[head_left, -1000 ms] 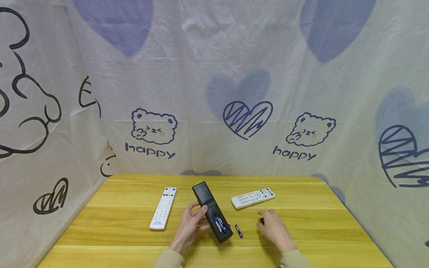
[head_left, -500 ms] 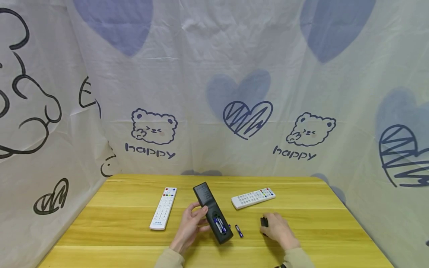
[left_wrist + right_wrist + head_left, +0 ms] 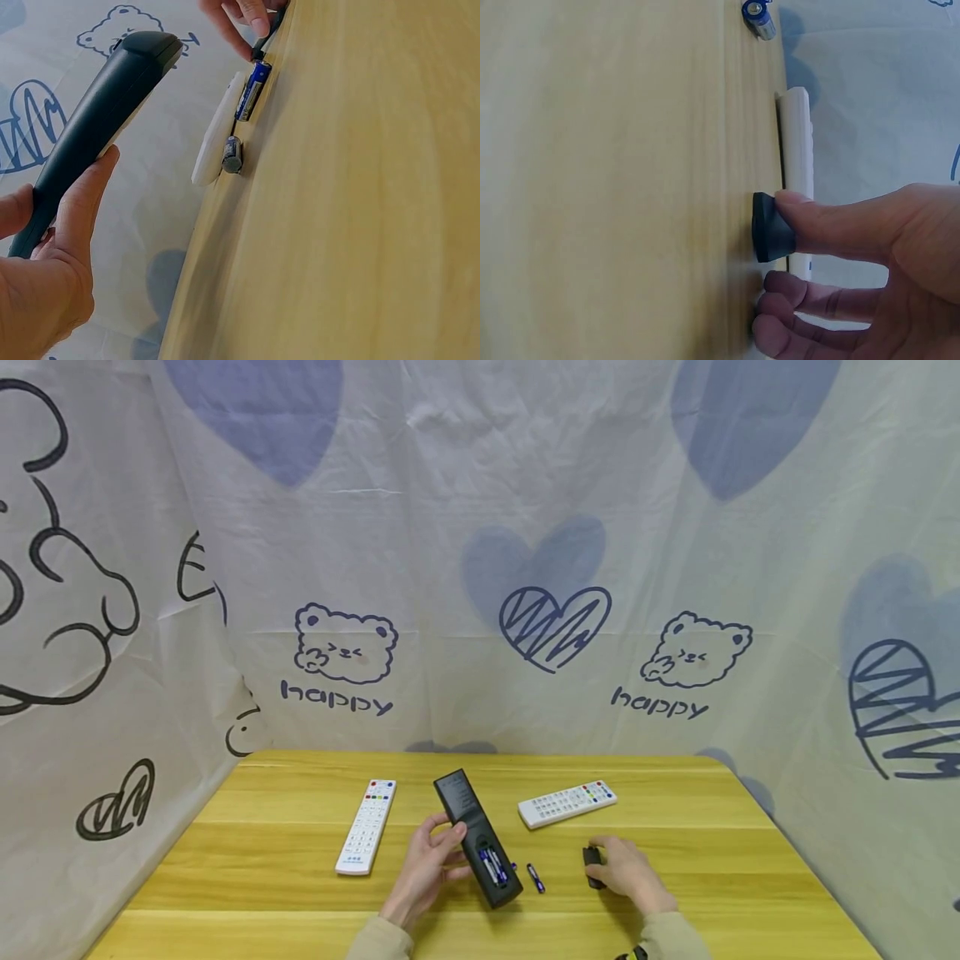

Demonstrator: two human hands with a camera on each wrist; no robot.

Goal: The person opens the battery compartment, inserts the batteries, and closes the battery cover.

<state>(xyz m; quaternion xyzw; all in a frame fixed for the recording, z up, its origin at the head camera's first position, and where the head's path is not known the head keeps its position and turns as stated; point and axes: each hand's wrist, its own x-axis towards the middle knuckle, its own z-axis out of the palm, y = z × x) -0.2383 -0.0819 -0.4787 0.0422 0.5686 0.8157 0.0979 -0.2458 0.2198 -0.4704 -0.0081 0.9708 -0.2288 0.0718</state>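
Observation:
My left hand (image 3: 425,866) grips a black remote control (image 3: 467,810) tilted above the table, its back toward the head camera. At the lower end, the battery compartment is uncovered and blue-and-white batteries (image 3: 492,865) lie inside. My right hand (image 3: 630,872) pinches a small black battery cover (image 3: 593,868) at the tabletop; in the right wrist view the thumb (image 3: 799,214) presses the cover's side. Between the hands, a loose blue-and-silver battery (image 3: 536,878) lies on the table. A second loose battery (image 3: 232,154) shows in the left wrist view, mostly hidden behind the remote in the head view.
One white remote control (image 3: 366,827) lies left of my left hand, buttons up. Another white remote (image 3: 567,804) lies farther back, beyond the battery cover. The wooden table (image 3: 247,835) ends at a printed cloth backdrop (image 3: 450,693).
My right hand has shifted slightly right and toward me, so more of the battery cover shows at its fingers. The left hand and black remote are almost unmoved.

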